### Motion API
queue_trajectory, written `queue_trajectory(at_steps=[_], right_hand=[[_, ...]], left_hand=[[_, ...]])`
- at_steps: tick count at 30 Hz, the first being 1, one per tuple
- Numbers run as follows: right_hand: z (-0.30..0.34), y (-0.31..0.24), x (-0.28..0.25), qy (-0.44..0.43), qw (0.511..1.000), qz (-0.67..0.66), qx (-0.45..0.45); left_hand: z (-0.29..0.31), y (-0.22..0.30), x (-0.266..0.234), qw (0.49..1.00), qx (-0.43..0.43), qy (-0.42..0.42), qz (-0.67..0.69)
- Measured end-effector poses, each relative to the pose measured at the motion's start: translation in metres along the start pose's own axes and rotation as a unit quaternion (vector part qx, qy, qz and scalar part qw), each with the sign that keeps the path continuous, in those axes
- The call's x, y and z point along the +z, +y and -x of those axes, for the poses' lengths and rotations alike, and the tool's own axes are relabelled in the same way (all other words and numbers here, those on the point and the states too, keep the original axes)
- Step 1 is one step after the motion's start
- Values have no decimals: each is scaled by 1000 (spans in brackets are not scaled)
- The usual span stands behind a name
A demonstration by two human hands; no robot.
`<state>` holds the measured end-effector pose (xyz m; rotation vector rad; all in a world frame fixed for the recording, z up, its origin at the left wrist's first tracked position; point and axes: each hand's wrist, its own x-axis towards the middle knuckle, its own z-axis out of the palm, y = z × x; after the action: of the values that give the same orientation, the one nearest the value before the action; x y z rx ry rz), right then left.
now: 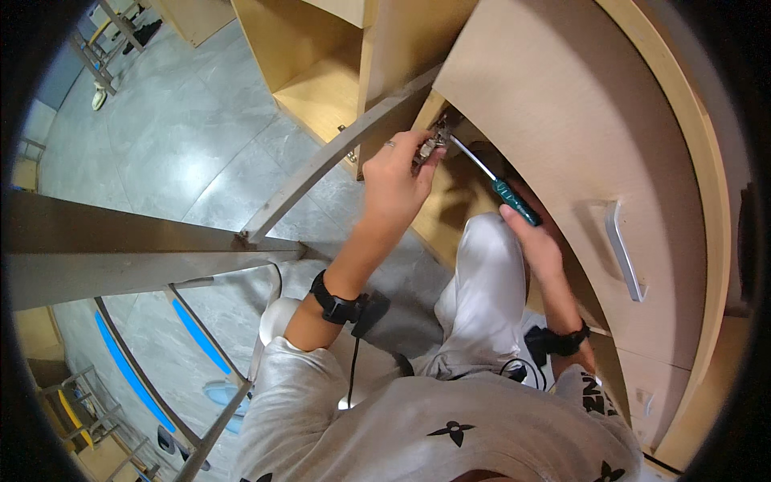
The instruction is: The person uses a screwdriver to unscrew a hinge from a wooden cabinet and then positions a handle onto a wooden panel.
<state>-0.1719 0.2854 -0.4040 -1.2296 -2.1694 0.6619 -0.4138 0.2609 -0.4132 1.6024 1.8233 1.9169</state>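
My left hand (pixel 399 178) is closed around a metal cabinet hinge (pixel 432 146), holding it near the upper corner of a pale wooden panel with a drawer-like handle. In my right hand (pixel 536 241) is a screwdriver (pixel 516 201) with a green handle and a long silver shaft. Its tip reaches up and left to the hinge. Whether the tip sits in a screw is too small to tell. Behind the shaft lies the shadowed inside of the wooden cabinet (pixel 450 210).
A curved silver handle (pixel 625 251) stands out from the pale panel (pixel 554 104) on the right. To the left a grey metal bar (pixel 337 149) crosses near my forearm and joins a wide beam (pixel 128 253). Another open wooden cabinet (pixel 313 72) stands beyond, with a hinge (pixel 351 155) on its edge.
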Motion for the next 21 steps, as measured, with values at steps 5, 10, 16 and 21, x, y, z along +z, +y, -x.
queue_trajectory(at_steps=[5, 10, 16, 21], right_hand=[[-9, 7, -15, -178, 659, -630, 372], [0, -26, -3, -35, 995, 88, -10], [-10, 21, -21, -192, 757, -505, 368], [-13, -11, -1, -190, 606, -660, 401]], left_hand=[[3, -9, 3, 999, 30, 21, 4], [0, -12, -2, 999, 34, 10, 14], [-5, -9, 6, 997, 40, 40, 50], [0, -18, -1, 999, 18, 31, 35]])
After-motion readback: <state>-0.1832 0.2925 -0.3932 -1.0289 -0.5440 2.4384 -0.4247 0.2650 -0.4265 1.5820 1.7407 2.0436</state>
